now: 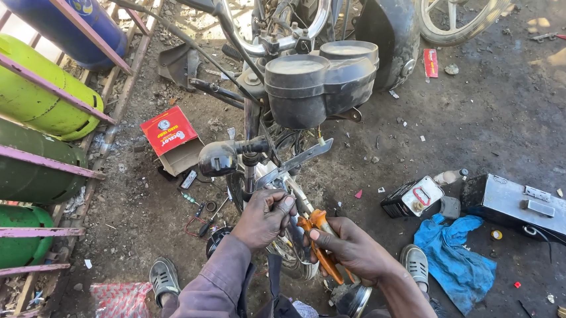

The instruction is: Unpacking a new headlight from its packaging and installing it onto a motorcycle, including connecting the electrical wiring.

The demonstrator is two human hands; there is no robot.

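I look down at the front of a motorcycle with its twin round gauges (320, 82) and handlebar. My left hand (264, 216) is closed around a metal part on the fork, just under a black turn signal (217, 159) and a bare metal bracket (294, 161). My right hand (351, 248) grips orange-handled pliers (320, 242), whose jaws point towards the part under my left hand. A round chrome headlight rim (353, 301) lies on the ground below my right wrist.
Blue and green gas cylinders (28, 98) lie behind a pink metal rack on the left. A red box (169, 132), small tools, a battery (412, 197), a blue cloth (454, 257) and a grey metal box (525, 208) lie on the dirt. A wheel (454, 15) stands beyond.
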